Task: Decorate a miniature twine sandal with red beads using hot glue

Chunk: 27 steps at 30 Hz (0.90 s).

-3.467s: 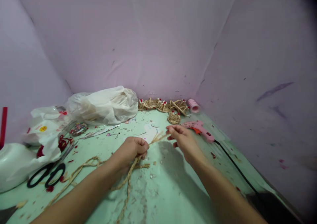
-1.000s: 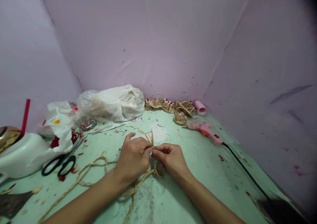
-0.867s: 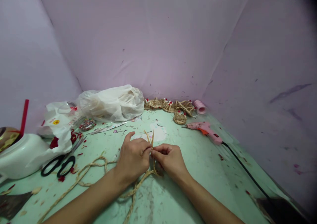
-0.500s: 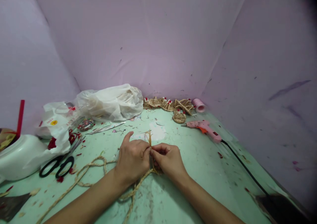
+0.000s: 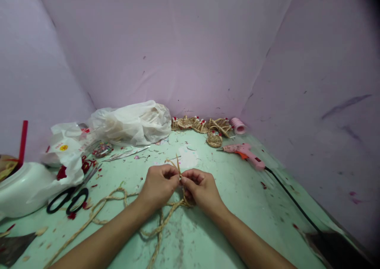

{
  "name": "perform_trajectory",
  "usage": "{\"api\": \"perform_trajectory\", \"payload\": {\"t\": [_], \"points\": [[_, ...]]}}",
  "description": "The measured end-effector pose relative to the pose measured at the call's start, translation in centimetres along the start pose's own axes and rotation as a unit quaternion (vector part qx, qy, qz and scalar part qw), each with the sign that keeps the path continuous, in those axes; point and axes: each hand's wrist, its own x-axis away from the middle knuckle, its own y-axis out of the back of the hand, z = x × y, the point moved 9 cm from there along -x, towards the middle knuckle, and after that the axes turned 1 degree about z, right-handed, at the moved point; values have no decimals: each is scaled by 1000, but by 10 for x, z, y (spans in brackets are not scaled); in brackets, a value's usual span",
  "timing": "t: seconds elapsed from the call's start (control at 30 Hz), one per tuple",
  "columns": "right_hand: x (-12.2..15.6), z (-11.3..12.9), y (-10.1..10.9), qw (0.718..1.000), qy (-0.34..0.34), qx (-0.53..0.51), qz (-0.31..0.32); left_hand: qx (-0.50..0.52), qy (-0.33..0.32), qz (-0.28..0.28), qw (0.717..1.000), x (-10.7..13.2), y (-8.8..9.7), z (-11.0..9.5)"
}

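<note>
Jute rope (image 5: 161, 220) | left grip (image 5: 158, 185), right grip (image 5: 201, 189) pinch its end (mid-table) | glue gun (image 5: 245, 155) well apart.

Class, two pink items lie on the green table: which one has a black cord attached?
The pink glue gun, lying on its side with an orange trigger; a black cord trails from its handle. The pink spool farther back has none.

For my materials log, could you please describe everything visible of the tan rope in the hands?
The rope is tan, braided, straw-like fibre. It lies slack in loose curves on the green table, from the near left edge up to the left hand and right hand, which both pinch its end. Thin unbraided strands stick up between the hands.
</note>
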Motion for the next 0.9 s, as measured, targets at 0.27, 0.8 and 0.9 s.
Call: {"api": "perform_trajectory", "payload": {"t": [0.27, 0.8, 0.9], "points": [[24, 63, 10, 889, 324, 316, -73, 93, 63, 16, 994, -4, -5, 12], [32, 54, -22, 724, 363, 585, 46, -218, -33, 51, 974, 4, -8, -8], [31, 51, -25, 714, 344, 604, 81, -271, -63, 65, 958, 7, -10, -18]]}}
